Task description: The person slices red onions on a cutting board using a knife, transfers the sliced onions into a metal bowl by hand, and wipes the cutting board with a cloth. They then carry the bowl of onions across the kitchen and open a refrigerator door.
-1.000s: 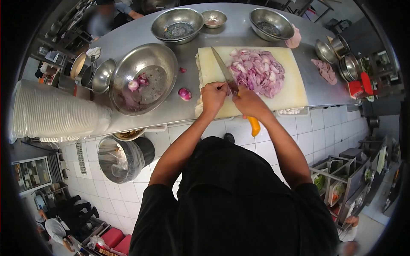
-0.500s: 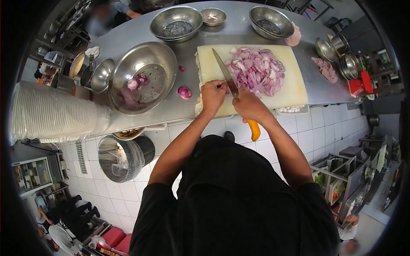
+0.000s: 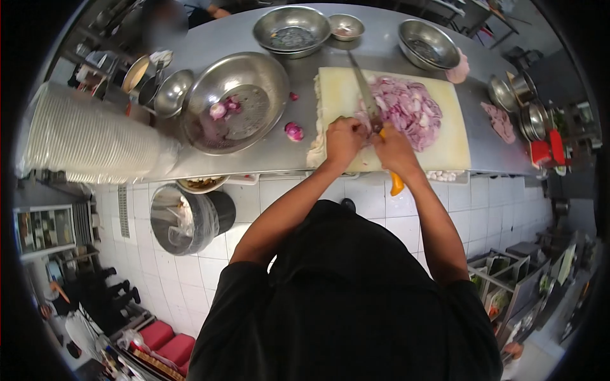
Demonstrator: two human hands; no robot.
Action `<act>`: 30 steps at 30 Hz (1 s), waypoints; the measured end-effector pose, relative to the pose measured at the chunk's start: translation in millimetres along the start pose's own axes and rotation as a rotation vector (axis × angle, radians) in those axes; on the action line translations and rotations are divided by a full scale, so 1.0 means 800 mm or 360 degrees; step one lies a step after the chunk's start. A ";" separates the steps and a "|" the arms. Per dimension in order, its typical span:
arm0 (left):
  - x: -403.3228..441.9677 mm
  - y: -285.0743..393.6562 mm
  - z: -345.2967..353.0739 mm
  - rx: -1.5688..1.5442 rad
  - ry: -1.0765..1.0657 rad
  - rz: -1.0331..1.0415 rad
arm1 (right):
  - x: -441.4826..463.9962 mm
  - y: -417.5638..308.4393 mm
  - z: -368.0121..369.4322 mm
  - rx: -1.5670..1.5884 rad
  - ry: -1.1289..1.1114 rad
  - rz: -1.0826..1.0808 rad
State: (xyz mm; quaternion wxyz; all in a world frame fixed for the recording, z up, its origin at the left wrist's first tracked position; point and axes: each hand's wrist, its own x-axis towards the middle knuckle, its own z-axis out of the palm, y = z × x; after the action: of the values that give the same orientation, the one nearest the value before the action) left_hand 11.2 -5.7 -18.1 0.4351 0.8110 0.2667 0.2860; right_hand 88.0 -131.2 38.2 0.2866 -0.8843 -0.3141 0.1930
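Note:
My right hand (image 3: 395, 152) is wrapped round a kitchen knife (image 3: 363, 82) with a yellow handle. The long blade points away from me over the white cutting board (image 3: 451, 140). Just left of the blade, my left hand (image 3: 345, 142) has its fingers curled over a piece of onion, mostly hidden by them. Right of the knife lies a large heap of sliced red onion (image 3: 410, 111). On the steel table left of the board rests a red onion (image 3: 293, 131), with a small scrap (image 3: 293, 96) beyond it.
A big steel bowl (image 3: 270, 76) with a few onions (image 3: 219, 111) stands at left, beside stacked plastic containers (image 3: 95, 136). More bowls (image 3: 292, 30) (image 3: 429, 44) line the far side. A lined bin (image 3: 181, 219) stands on the floor. A person's arm (image 3: 216, 11) shows across the table.
The view has shifted, so the table and board sit further right in the picture. Both hands remain at the board's near side, the left now closer to the knife.

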 end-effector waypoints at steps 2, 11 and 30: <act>-0.003 0.004 -0.014 -0.0010 0.0095 0.0082 | -0.007 -0.024 -0.018 0.0066 -0.0015 0.0094; -0.032 -0.096 -0.115 0.0703 0.0285 0.0217 | -0.047 -0.012 0.035 0.0163 -0.0204 0.0173; -0.007 -0.075 -0.101 0.0294 0.0172 0.0322 | -0.040 0.017 0.009 0.0006 -0.0069 0.0097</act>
State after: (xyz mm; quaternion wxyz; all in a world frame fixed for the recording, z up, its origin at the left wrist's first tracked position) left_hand -60.0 64.1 -34.2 0.3124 0.8538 0.2317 0.3460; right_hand 67.0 -158.7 29.3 0.2755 -0.8885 -0.2928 0.2213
